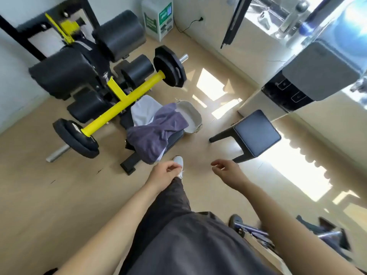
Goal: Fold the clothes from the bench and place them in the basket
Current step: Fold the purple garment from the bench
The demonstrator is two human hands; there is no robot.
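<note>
A purple garment (pixel 156 133) lies crumpled over the end of the black weight bench (pixel 174 138), with a white garment (pixel 144 112) under and behind it. A light grey basket (pixel 191 116) stands on the floor just right of the bench, touching the purple cloth's edge. My left hand (pixel 164 174) hangs loosely curled in front of the bench, holding nothing. My right hand (pixel 228 170) is held out further right, fingers apart and empty. Both hands are short of the clothes.
A yellow barbell bar (pixel 121 106) with black weight plates (pixel 169 66) crosses the bench frame. A black stool (pixel 256 133) stands to the right of the basket. A white appliance (pixel 157 16) stands by the far wall. My leg and white shoe (pixel 178 161) step toward the bench.
</note>
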